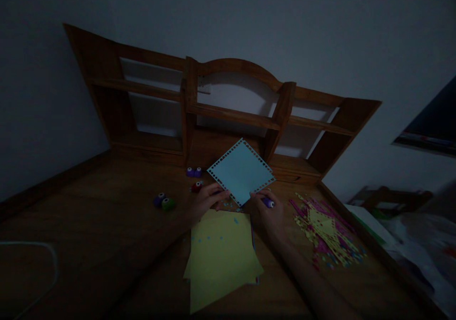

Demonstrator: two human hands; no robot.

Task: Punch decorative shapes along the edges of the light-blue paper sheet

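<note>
A square light blue sheet of paper (240, 170) is held up corner-down, with rows of small punched holes along its edges. My left hand (207, 201) is closed on its lower left edge, thumb and fingers pinching it. At the lower right edge, my right hand (269, 211) grips the sheet between thumb and finger. A small purple craft punch (268, 202) shows within the curled fingers of that hand. Below the sheet lies a loose stack of yellow paper (223, 258), with a few blue bits on top.
Several craft punches lie at the left: a purple pair (193, 172), a red one (196, 187), a green one (168, 204). Punched yellow and pink paper strips (326, 230) are heaped at the right. A wooden shelf unit (231, 113) stands behind; a white cable (53, 258) lies left.
</note>
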